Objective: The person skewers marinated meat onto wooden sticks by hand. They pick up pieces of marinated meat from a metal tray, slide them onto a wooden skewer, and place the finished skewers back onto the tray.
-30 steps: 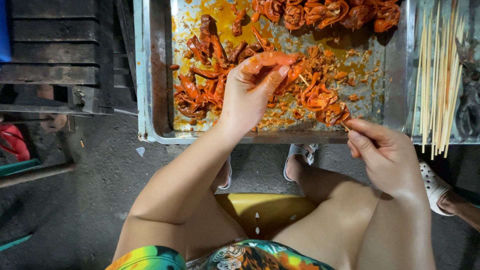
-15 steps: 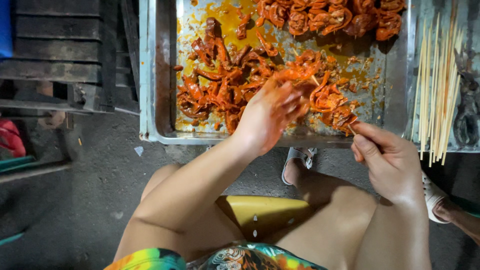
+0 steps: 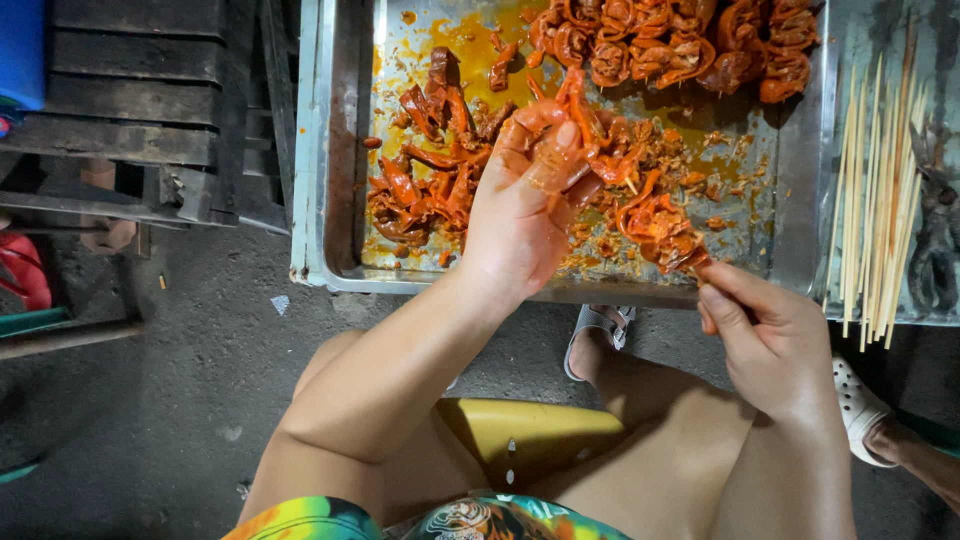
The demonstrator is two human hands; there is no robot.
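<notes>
Over the steel tray [image 3: 330, 150], left hand [image 3: 520, 215] is curled round a sauce-coated meat strip [image 3: 580, 105], lifting it twd the skewer [image 3: 665, 232] so it threads on. Right hand [image 3: 765, 345] pinches skewer's end, steadying it. Spare sticks [image 3: 875, 190] lie w/in reach at right.

Left hand [image 3: 525, 200] lifted meat piece [image 3: 580, 110] from tray [image 3: 320, 200].

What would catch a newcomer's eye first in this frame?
The orange-red marinated meat pieces strewn in the shallow metal tray at the top stand out. At centre, the sauce-coated left hand grips some meat, while the right hand pinches a partly loaded skewer. Bare bamboo sticks lie right.
</notes>
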